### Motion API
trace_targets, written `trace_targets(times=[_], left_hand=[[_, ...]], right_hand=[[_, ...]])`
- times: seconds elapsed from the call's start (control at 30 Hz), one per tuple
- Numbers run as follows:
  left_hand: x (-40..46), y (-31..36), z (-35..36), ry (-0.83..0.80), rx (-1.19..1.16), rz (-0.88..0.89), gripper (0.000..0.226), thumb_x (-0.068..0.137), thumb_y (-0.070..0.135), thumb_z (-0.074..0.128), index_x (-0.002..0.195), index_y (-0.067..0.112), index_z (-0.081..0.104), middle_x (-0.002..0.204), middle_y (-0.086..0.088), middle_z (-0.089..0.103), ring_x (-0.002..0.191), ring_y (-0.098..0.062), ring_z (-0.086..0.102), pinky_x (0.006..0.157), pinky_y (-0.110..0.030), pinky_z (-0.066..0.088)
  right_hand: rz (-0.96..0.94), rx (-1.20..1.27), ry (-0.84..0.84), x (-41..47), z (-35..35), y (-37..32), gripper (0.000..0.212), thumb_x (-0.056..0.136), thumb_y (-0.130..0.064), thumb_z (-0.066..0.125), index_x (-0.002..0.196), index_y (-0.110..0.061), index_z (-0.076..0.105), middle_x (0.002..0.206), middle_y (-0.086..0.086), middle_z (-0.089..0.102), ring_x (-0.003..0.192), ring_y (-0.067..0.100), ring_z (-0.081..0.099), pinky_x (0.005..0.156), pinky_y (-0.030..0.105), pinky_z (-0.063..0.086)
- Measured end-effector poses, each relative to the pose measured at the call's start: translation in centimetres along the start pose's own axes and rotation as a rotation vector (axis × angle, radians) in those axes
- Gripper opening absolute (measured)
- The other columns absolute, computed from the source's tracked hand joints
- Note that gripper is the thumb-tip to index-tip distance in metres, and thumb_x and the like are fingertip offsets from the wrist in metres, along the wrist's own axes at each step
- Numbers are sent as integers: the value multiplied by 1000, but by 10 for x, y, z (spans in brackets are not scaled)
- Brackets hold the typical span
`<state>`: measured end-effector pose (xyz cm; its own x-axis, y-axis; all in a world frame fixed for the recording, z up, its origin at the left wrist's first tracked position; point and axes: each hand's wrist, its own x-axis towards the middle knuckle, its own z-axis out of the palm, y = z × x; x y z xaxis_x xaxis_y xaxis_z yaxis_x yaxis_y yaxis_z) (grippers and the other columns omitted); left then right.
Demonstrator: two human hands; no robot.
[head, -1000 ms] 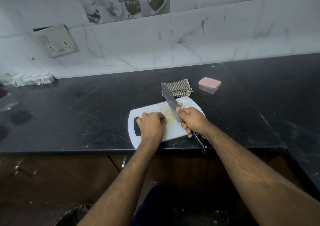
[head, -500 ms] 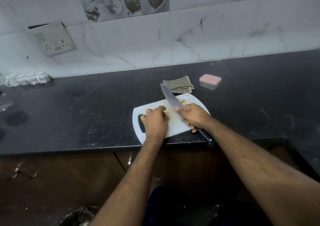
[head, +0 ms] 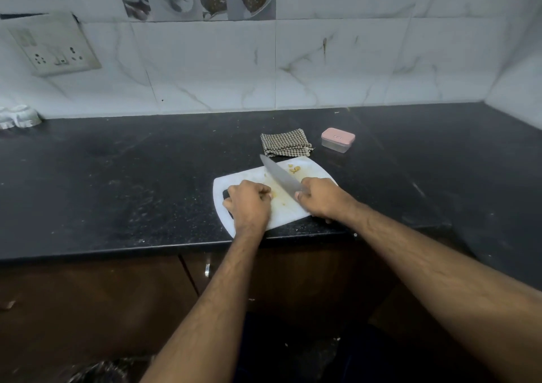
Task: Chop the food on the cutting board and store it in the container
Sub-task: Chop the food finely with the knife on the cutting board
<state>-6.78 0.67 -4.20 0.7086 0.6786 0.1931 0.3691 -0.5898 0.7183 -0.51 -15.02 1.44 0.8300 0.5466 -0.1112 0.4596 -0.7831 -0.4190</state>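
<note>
Head view: food (head: 294,169) lies beyond right hand (head: 321,197) fingers.

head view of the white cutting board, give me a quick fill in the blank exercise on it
1. The right hand grips a long steel ____.
2. The small clear container has a ____ lid.
3. The checkered folded cloth lies just ____ the white plastic cutting board.
4. The left hand rests with fingers ____ on the board.

Missing words: knife; pink; behind; curled
</note>
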Motion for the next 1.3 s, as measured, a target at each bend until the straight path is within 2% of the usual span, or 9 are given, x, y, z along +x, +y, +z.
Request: trace_targets(times=[0.1, 0.23, 0.37, 0.47, 0.73, 0.93, 1.3], left_hand=[[-2, 2, 0, 20, 11, -11, 8, 91, 25, 76, 99, 25, 79, 111, 7, 69, 111, -13, 37, 90, -36, 23], [0, 4, -2, 14, 2, -40, 10, 91, 27, 77, 100, 26, 80, 111, 6, 69, 113, -16, 39, 88, -35, 24], [0, 4, -1, 3, 39, -15, 9, 93, 24, 74, 98, 27, 81, 112, 6, 67, 112, -16, 38, 90, -37, 25], [-1, 4, -1, -4, 75, 8, 11, 94, 24, 72, 100, 27, 80, 116, 4, 62, 114, -19, 38, 90, -35, 23], [-2, 6, -2, -22, 113, 34, 15, 97, 24, 68, 106, 28, 79, 121, 1, 58, 118, -21, 39, 101, -43, 32], [-2, 7, -2, -22, 112, 27, 15, 97, 25, 68, 108, 28, 78, 123, 2, 58, 117, -20, 38, 98, -41, 29], [-3, 8, -2, -21, 148, 44, 18, 98, 27, 66, 112, 29, 76, 124, 2, 59, 118, -20, 39, 98, -41, 29]], right_hand=[[-37, -185, 37, -5, 4, -8, 28, 104, -34, 43, 118, -15, 59, 105, 9, 66, 85, 20, 60, 70, 34, 51], [-3, -254, 55, -7, 9, -18, 28, 103, -34, 42, 120, -18, 57, 100, 5, 62, 89, 22, 59, 79, 41, 55], [-4, -294, 37, -10, 10, -22, 27, 103, -32, 42, 122, -18, 57, 101, 4, 60, 88, 21, 56, 75, 36, 52], [-12, -323, 36, -11, 11, -23, 29, 103, -31, 41, 123, -19, 57, 104, 7, 62, 88, 22, 56, 78, 39, 54], [-35, -363, 41, -12, 10, -24, 31, 103, -27, 39, 128, -19, 56, 90, 3, 52, 85, 22, 55, 71, 35, 50], [-27, -384, 15, -13, 11, -27, 34, 105, -26, 39, 136, -20, 49, 93, 3, 49, 85, 20, 53, 68, 35, 45], [-38, -355, 6, -15, 12, -24, 31, 106, -29, 36, 134, -20, 47, 89, 3, 51, 83, 20, 55, 65, 34, 46]])
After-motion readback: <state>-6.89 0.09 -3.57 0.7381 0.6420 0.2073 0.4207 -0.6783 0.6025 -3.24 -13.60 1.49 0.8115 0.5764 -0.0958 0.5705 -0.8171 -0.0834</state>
